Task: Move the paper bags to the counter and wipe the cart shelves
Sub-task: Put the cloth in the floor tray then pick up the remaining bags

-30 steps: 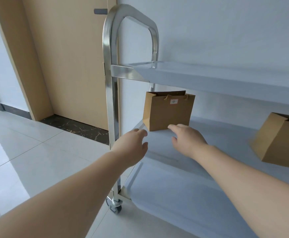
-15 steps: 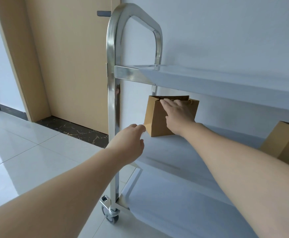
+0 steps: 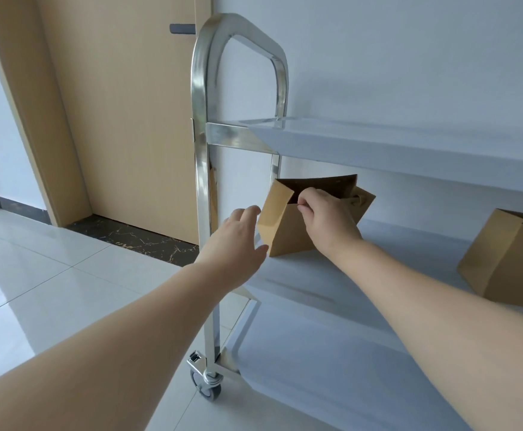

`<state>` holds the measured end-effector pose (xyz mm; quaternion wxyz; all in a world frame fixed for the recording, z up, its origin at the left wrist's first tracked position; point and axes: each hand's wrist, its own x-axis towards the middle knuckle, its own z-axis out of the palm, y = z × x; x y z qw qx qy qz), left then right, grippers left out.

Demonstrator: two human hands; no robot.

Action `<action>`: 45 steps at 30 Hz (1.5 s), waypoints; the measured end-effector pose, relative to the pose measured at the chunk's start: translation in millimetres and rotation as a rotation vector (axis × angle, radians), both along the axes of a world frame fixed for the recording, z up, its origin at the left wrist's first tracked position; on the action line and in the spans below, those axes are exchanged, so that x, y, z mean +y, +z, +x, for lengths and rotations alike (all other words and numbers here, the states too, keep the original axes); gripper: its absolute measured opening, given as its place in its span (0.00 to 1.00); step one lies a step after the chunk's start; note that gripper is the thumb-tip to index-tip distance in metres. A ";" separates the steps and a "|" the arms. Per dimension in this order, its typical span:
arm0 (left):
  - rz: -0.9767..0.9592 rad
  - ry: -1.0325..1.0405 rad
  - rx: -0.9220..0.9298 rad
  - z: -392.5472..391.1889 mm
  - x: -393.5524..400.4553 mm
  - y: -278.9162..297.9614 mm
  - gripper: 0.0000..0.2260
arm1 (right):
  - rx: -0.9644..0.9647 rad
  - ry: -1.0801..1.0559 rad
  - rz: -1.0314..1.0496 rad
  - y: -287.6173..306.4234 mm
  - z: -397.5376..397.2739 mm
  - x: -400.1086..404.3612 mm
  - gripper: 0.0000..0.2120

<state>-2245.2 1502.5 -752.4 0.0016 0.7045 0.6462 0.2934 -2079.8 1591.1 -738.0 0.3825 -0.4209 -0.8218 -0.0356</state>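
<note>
Right hand point(image 3: 325, 219) fingers pinch the paper bag point(image 3: 288, 228) front rim; bag tilts, looks light, crushable. Left hand point(image 3: 238, 241) fingers spread beside it.

There is one view only, from the camera on my head. It looks forward and down along both my bare forearms at the left end of the shiny steel three-shelf cart point(image 3: 378, 144), close enough that my arms fill the lower frame. The wide lens bends the pale wooden door point(image 3: 123, 119) at the left edge.
</note>
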 end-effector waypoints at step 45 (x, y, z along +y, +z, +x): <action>-0.051 -0.183 -0.792 141.7 22.3 2.2 0.29 | 0.328 -0.780 -0.332 4.5 389.4 -40.5 0.31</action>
